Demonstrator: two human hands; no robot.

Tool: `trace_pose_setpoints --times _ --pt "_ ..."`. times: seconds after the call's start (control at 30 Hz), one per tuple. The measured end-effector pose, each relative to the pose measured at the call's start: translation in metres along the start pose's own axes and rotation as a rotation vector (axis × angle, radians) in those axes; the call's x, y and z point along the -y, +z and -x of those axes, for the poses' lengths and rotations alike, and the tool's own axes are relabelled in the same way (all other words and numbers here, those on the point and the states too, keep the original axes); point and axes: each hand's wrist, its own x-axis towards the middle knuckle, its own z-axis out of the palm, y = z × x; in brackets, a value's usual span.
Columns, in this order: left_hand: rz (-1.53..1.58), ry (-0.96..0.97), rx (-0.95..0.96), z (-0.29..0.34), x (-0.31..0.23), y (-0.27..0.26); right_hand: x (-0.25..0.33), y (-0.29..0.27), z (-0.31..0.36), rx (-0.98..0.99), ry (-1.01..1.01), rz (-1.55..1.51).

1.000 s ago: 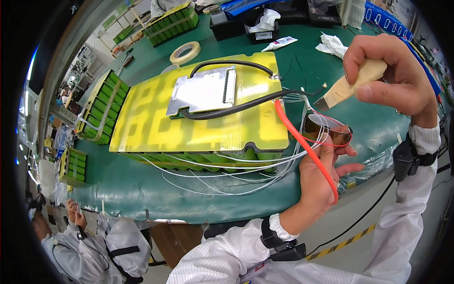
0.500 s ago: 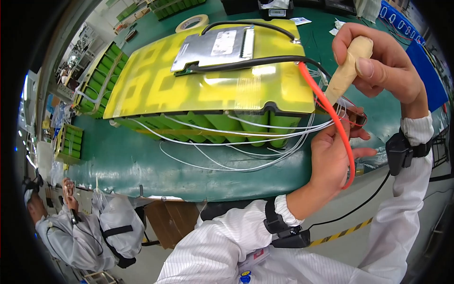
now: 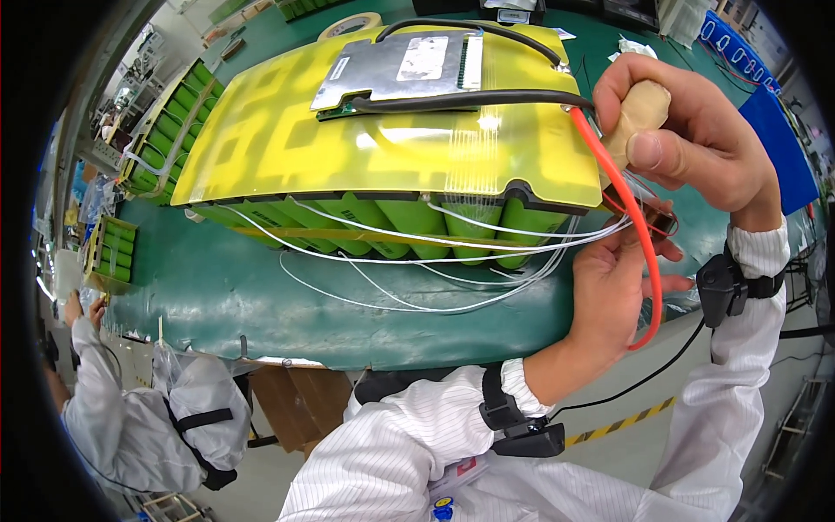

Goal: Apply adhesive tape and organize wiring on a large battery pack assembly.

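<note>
A large battery pack (image 3: 287,122), with green cells under a yellow translucent sheet, lies on the green bench. My right hand (image 3: 713,148) grips a tan, wrapped handle (image 3: 642,113) beside the pack's right corner; the tool's far end is hidden. Below it, my left hand (image 3: 609,291) is closed around several thin white wires (image 3: 513,248) from the pack's side. A small brown piece (image 3: 661,224) shows by its fingertips. A thick red cable (image 3: 648,261) hangs in front of that hand. On top sits a silver circuit module (image 3: 396,65) with a black cable (image 3: 470,102).
More green-cell packs (image 3: 174,130) stand on the bench at left, with a smaller one (image 3: 111,252) nearer. A tape roll (image 3: 350,24) lies behind the pack. Blue bins (image 3: 739,48) are at the far right. A co-worker in white (image 3: 130,426) is at lower left.
My right hand has moved slightly down and left with the handle, which now shows shorter and more upright. My left hand keeps its hold on the wires. The view has shifted slightly.
</note>
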Motion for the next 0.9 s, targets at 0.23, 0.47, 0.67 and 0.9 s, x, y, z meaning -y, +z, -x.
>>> trace_pose_setpoints --times 0.23,0.47,0.67,0.9 --pt "0.03 0.012 -0.044 0.001 -0.003 0.003 -0.006 0.006 0.003 -0.081 -0.165 0.207" --pt "0.018 -0.037 -0.064 -0.003 -0.001 0.002 -0.009 0.004 -0.006 -0.217 -0.365 0.484" --pt "-0.034 -0.053 -0.043 -0.002 -0.002 -0.005 0.004 -0.015 0.026 -0.327 -0.209 0.102" --pt "-0.057 -0.062 -0.042 -0.001 -0.004 0.001 -0.002 -0.04 0.083 -0.519 -0.151 0.028"
